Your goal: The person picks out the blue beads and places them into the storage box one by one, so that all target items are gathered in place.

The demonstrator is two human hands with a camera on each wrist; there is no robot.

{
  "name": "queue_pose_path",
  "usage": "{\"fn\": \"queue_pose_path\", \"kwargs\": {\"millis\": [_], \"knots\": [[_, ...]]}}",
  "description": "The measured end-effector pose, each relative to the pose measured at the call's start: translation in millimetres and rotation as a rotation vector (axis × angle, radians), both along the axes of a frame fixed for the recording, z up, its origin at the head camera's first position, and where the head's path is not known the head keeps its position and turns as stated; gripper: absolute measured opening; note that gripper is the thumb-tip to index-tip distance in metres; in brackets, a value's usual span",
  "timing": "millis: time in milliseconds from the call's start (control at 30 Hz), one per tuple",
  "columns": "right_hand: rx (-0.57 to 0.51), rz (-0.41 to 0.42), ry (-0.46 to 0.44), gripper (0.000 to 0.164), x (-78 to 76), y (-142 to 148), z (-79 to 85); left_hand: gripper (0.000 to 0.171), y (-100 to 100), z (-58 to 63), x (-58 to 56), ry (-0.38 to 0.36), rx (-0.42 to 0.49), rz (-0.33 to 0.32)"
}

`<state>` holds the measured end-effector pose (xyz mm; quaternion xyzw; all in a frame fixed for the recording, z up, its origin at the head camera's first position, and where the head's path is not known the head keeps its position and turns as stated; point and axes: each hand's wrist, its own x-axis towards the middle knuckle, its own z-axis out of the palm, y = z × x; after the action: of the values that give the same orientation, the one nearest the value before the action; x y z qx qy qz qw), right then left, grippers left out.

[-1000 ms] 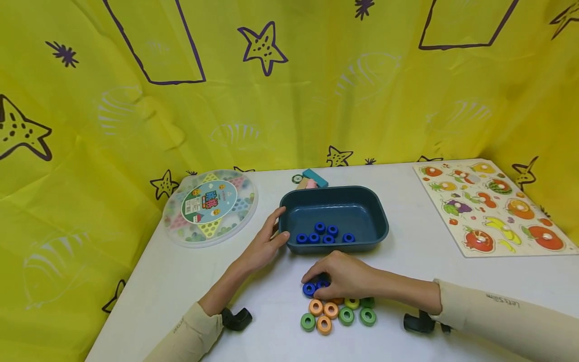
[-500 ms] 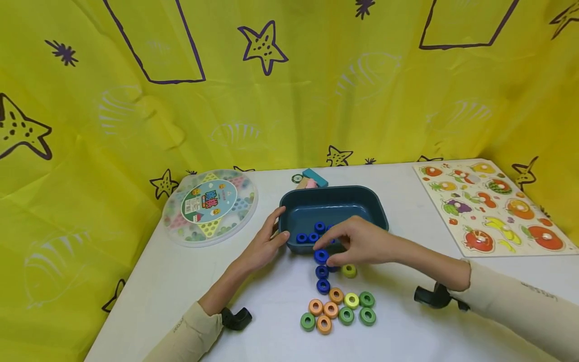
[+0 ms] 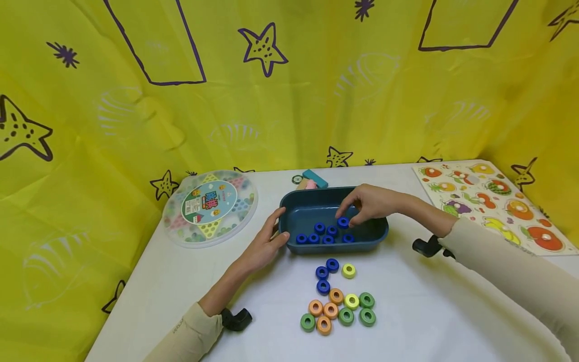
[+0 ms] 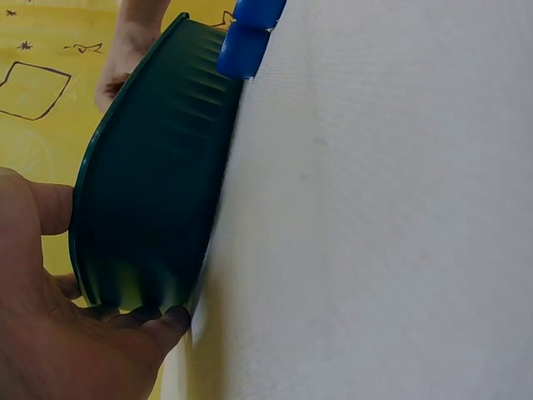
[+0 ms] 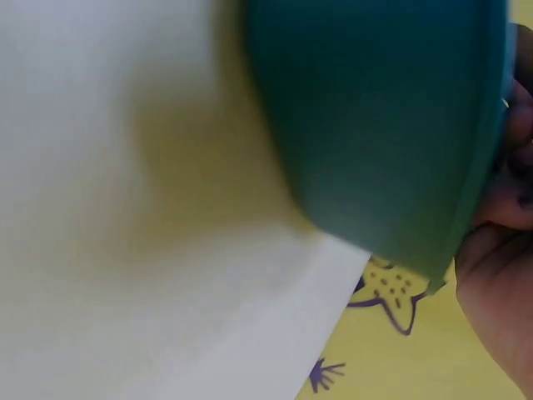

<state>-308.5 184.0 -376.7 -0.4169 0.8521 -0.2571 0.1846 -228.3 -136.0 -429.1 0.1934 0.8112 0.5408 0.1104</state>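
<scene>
A dark teal tray [image 3: 333, 247] stands mid-table with several blue rings [image 3: 319, 228] inside, most toward its near side. My left hand [image 3: 266, 246] holds the tray's left end, thumb at the near corner and fingers along the side; the left wrist view shows this hand [image 4: 75, 300] against the end wall. Over the tray's right half, my right hand [image 3: 373, 203] pinches one blue ring [image 3: 343, 222] between thumb and fingertips. In the right wrist view, the tray's outer wall [image 5: 375, 125] hides most of that hand and the ring.
Before the tray lie three blue rings [image 3: 322, 273], two yellow rings [image 3: 349, 271], several orange rings [image 3: 331, 310] and several green rings [image 3: 346, 316]. A round game box [image 3: 210, 208] is at left, a fruit puzzle board [image 3: 493, 206] at right. Small blocks [image 3: 315, 178] sit behind the tray.
My right hand has lifted a blue ring from the table and carried it up and right over the tray. Several rings near the hand have come into sight. My left hand stays put.
</scene>
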Motion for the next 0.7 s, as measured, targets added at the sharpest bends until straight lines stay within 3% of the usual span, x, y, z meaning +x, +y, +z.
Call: {"fn": "queue_pose_path", "kwargs": {"millis": [233,700], "knots": [[0.064,0.063,-0.045,0.027,-17.9,-1.0,-7.9,0.06,3.4,23.5,11.5,0.01,-0.008,-0.026],[0.145,0.093,-0.106,0.025,-23.0,-9.9,-13.5,0.06,3.1,24.2,11.8,0.02,-0.002,-0.037]]}}
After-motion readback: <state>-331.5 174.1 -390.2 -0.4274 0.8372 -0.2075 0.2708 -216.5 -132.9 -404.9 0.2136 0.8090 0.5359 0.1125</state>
